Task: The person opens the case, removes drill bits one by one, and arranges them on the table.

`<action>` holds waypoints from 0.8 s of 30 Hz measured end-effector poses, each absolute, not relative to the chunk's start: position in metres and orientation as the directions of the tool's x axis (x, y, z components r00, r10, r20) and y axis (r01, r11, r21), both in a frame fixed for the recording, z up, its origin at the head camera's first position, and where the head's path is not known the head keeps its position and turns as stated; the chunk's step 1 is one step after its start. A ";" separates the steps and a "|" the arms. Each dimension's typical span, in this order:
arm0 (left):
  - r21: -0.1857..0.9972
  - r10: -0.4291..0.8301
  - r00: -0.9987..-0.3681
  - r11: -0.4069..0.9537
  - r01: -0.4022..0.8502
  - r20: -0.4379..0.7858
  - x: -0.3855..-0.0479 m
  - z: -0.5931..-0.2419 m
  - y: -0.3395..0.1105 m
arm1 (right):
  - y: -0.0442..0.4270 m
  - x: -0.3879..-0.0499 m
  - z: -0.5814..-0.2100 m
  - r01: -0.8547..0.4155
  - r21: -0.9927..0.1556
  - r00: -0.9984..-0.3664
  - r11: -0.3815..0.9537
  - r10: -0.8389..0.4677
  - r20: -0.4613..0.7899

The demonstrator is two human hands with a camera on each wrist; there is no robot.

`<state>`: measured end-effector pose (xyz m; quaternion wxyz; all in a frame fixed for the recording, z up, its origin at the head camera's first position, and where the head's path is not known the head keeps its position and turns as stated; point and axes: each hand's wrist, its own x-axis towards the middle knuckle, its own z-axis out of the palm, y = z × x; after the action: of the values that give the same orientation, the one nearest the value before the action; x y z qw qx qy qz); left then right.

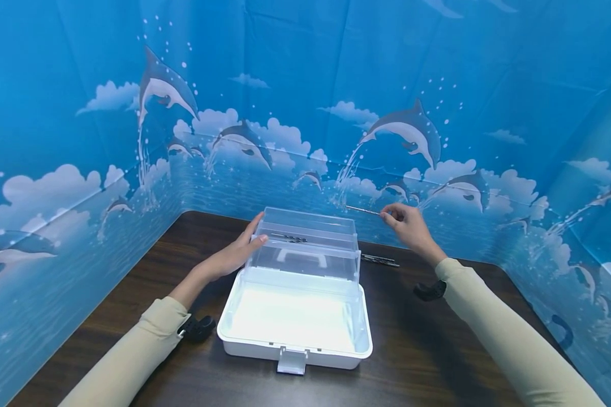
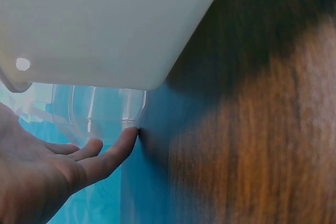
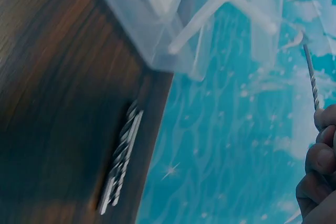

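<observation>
A white storage box [image 1: 294, 357] with a clear lid and clear raised trays stands in the middle of the table. My left hand [image 1: 232, 255] rests against the left side of the clear tray [image 1: 310, 249], fingers extended along it; in the left wrist view the fingertips [image 2: 128, 135] touch the clear plastic. Drill bits [image 1: 290, 238] lie inside that tray. Up to the right of the box, my right hand [image 1: 407, 226] pinches a drill bit [image 1: 362, 210] by one end, its other end pointing left towards the tray. The right wrist view shows its spiral flutes [image 3: 314, 85].
Several more drill bits [image 1: 379, 260] lie on the dark wooden table [image 1: 412, 350], just right of the box near the back edge. A white latch [image 1: 292, 362] hangs from the box front. A blue dolphin-print curtain [image 1: 295, 102] surrounds the table at the back and sides.
</observation>
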<state>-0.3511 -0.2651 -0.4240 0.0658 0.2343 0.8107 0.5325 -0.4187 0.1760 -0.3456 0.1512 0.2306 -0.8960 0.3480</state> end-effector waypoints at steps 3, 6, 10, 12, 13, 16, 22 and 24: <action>0.893 0.444 -0.884 0.327 0.308 0.142 -0.351 -0.424 -0.265 | 0.184 -0.421 -0.353 -0.516 -0.542 -0.847 0.664 -0.298 0.440; 0.899 0.445 -0.886 0.324 0.294 0.130 -0.350 -0.420 -0.265 | 0.192 -0.425 -0.361 -0.505 -0.541 -0.852 0.672 -0.292 0.434; 0.910 0.445 -0.888 0.312 0.274 0.115 -0.356 -0.427 -0.268 | 0.202 -0.431 -0.376 -0.474 -0.557 -0.874 0.682 -0.290 0.389; 0.909 0.442 -0.889 0.311 0.276 0.119 -0.362 -0.434 -0.270 | 0.207 -0.433 -0.385 -0.463 -0.563 -0.882 0.684 -0.296 0.366; 0.908 0.442 -0.889 0.310 0.280 0.123 -0.362 -0.435 -0.270 | 0.209 -0.434 -0.389 -0.457 -0.565 -0.886 0.688 -0.297 0.355; 0.908 0.444 -0.887 0.308 0.285 0.128 -0.361 -0.435 -0.270 | 0.214 -0.437 -0.402 -0.431 -0.570 -0.901 0.700 -0.295 0.319; 0.908 0.448 -0.887 0.315 0.276 0.115 -0.361 -0.433 -0.270 | 0.228 -0.440 -0.426 -0.354 -0.610 -0.935 0.709 -0.291 0.205; 0.906 0.452 -0.884 0.317 0.282 0.117 -0.362 -0.433 -0.271 | 0.233 -0.440 -0.434 -0.338 -0.610 -0.939 0.716 -0.301 0.167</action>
<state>-0.3620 -0.2706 -0.4333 0.0793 0.2273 0.8075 0.5385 -0.4397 0.2330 -0.4336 0.0277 0.1727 -0.9259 0.3348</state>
